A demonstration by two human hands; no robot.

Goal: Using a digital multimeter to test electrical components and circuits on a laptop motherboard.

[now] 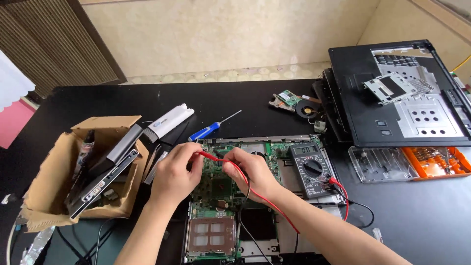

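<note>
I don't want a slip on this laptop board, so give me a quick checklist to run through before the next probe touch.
1. Red probe held firmly: ok, left hand pinches it over the green circuit board.
2. Second probe placed: cannot tell, right hand hides its tip.
3. Multimeter on and readable: ok, display lit, digits too small to judge.
4. Red lead plugged into meter: ok, though it crosses the right forearm.
5. Blue screwdriver off the board: ok, lying on the black table.
6. Board free of power: cannot tell.

Multimeter (312, 169) right of circuit board (216, 186)
</note>
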